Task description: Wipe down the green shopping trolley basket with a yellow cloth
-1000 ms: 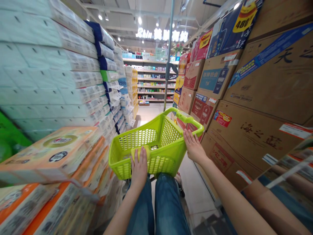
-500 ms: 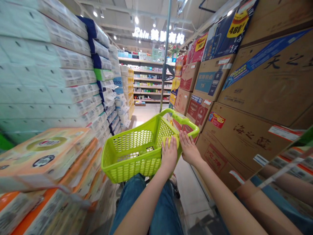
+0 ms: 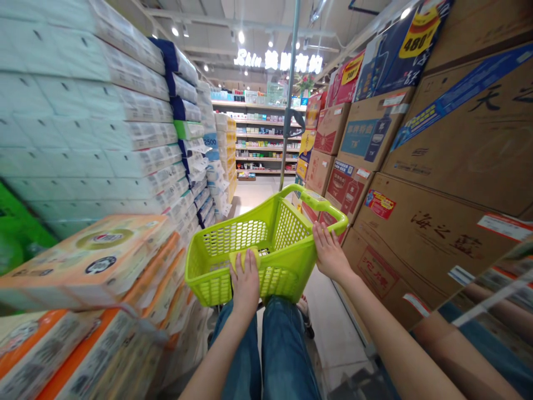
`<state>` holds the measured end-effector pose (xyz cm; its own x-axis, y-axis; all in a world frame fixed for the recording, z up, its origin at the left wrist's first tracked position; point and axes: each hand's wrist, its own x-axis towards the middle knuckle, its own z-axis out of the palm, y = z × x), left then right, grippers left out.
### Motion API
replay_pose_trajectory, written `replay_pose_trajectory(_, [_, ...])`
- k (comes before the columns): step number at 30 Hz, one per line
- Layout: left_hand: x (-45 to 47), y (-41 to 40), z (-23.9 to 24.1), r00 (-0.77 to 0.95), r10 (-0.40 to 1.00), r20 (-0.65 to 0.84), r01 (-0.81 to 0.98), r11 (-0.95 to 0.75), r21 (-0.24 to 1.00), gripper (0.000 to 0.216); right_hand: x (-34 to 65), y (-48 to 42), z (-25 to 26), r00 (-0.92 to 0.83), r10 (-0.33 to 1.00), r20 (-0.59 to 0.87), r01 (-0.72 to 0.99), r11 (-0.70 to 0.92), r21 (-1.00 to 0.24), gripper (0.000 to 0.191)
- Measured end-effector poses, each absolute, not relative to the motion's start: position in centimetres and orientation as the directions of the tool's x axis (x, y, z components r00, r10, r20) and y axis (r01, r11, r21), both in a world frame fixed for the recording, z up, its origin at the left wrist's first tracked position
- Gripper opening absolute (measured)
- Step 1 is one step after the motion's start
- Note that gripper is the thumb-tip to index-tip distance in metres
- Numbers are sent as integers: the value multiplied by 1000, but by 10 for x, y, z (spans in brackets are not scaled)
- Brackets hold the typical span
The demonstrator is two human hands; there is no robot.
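A lime-green plastic shopping basket (image 3: 287, 278) with lattice sides and a raised handle stands tilted in front of my knees. My left hand (image 3: 245, 283) presses a folded yellow cloth (image 3: 255, 253) on the near rim, toward the basket's left half. Most of the cloth lies under my fingers. At the right end, my right hand (image 3: 331, 251) grips the basket's edge just below the handle (image 3: 339, 219). Its fingers lie over the rim, with the thumb out of sight. No goods show inside the basket.
White tissue packs (image 3: 83, 105) are stacked high on the left, with orange-edged packs (image 3: 104, 250) lower down. Cardboard cartons (image 3: 449, 183) wall the right side. A metal pole (image 3: 290, 100) rises behind the basket. Shelves (image 3: 266, 133) stand at the aisle's far end.
My left hand has slid the yellow cloth leftward along the near rim, away from the handle end. My right hand stays at the handle end. The view has shifted slightly.
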<state>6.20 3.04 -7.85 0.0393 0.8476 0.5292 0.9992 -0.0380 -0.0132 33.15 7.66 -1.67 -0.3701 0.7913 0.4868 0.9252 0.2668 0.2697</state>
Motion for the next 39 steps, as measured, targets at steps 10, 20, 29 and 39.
replay_pose_trajectory(10, [218, 69, -34, 150, 793, 591, 935, -307, 175, 60, 331, 77, -17, -365, 804, 470, 926, 261, 273, 97])
replay_pose_trajectory(20, [108, 40, -75, 201, 798, 567, 975, -218, -39, 65, 330, 76, -18, -357, 801, 481, 930, 256, 264, 101])
replay_pose_trajectory(29, [59, 28, -81, 81, 844, 530, 997, -67, -45, 64, 330, 79, -21, -349, 810, 472, 934, 260, 244, 100])
replay_pose_trajectory(39, [200, 69, -30, 238, 811, 535, 915, -372, 156, 67, 330, 78, -19, -351, 814, 463, 933, 265, 242, 100])
